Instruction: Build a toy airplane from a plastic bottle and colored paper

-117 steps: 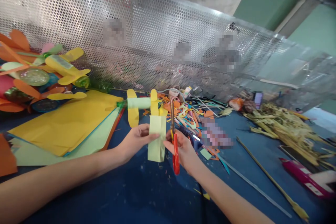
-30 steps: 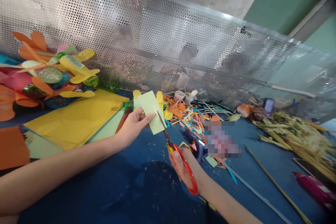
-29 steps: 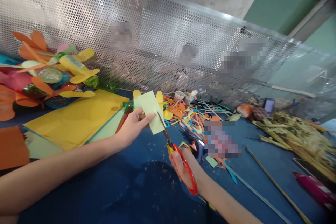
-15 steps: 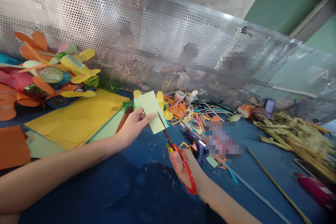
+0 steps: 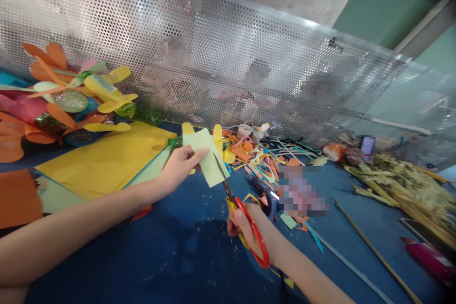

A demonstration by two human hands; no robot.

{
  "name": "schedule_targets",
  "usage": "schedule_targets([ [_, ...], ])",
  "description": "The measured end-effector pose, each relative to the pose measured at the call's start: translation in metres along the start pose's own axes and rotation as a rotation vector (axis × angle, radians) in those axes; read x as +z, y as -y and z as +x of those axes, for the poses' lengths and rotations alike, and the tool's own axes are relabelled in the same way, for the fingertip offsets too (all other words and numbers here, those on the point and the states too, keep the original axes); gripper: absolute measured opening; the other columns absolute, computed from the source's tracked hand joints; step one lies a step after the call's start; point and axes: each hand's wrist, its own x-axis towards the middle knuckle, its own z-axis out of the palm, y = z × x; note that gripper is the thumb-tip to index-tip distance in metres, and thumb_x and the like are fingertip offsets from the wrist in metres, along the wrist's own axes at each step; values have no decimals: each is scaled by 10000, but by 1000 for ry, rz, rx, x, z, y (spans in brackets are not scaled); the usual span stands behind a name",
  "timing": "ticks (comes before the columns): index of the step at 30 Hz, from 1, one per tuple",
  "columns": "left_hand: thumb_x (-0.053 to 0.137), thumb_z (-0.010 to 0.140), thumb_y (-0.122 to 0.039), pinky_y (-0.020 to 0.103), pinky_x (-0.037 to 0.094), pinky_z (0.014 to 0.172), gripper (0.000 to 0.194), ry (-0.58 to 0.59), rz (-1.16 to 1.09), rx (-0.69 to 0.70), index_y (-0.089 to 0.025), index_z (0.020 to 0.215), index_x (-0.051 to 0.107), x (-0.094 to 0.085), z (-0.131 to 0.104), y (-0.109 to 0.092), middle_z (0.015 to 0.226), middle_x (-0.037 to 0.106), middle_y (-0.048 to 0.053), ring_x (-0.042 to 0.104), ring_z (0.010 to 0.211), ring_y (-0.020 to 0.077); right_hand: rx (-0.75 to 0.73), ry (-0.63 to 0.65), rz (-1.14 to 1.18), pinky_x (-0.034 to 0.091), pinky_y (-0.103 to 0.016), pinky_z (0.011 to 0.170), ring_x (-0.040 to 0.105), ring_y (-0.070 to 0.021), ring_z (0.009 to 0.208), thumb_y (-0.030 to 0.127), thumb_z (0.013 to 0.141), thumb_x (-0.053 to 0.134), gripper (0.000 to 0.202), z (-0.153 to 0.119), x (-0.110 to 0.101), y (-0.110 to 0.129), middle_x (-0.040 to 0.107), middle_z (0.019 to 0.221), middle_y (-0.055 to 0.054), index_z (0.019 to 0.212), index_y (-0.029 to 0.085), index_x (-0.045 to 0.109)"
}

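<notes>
A pale green paper rectangle (image 5: pixel 210 166) is pinched between the thumb and fingers of my left hand (image 5: pixel 181 164), above the blue table. My right hand (image 5: pixel 251 228) grips a pair of scissors (image 5: pixel 261 251) with red and yellow handles. The dark blades point up and to the left, against the paper's right side. Whether the paper lies between the blades is hard to make out. Behind the paper stands a bottle with yellow paper petals (image 5: pixel 218 133), partly covered by it.
Yellow sheets (image 5: pixel 107 161) lie to the left, beneath paper-petalled bottles (image 5: pixel 71 102). Paper scraps (image 5: pixel 249 149) are heaped ahead. Dry husks (image 5: pixel 409 180), a thin stick (image 5: pixel 374 247) and a magenta packet (image 5: pixel 429 259) lie to the right. A perforated metal screen (image 5: pixel 221 57) runs along the back.
The paper and my left hand have shifted slightly down, the hand a little left too. The right-hand fingers have spread the scissor handles a bit, showing more of the yellow loop.
</notes>
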Motion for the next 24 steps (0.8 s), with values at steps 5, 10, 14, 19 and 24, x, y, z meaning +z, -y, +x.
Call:
schedule_targets([
  [5,584,776,-396,243,471,559,279,52,160,11,-132,754,669,6,-9,-8,714,680,45,583,576,136,-56,15,-2,427,-268,613,536,-152,640,645,855,159,594,-2,-3,1,572,696,-62,661,175,466],
  [10,570,782,-381,229,453,502,270,65,169,35,-159,646,641,12,-16,-15,588,649,16,565,510,135,-64,-29,0,416,-281,602,492,-155,624,691,821,133,618,-2,-3,9,521,667,-52,632,183,430],
  [14,560,785,-399,233,443,509,290,42,249,62,-164,629,626,12,-19,-15,565,636,12,573,510,143,-75,-31,-20,402,-277,592,470,-149,609,680,827,139,589,-3,-2,9,503,655,-42,632,188,395],
  [19,536,799,-410,234,429,518,339,51,350,101,-168,573,610,13,-22,-15,561,626,10,570,531,145,-99,-11,-66,384,-275,595,465,-147,616,648,850,139,572,-4,-5,9,500,670,-37,652,184,408],
  [24,545,797,-372,225,440,495,314,110,289,131,-181,556,605,14,-24,-16,558,631,2,561,506,134,-96,-36,-75,368,-274,578,450,-144,600,674,832,144,583,-4,-5,14,488,652,-31,644,185,399],
])
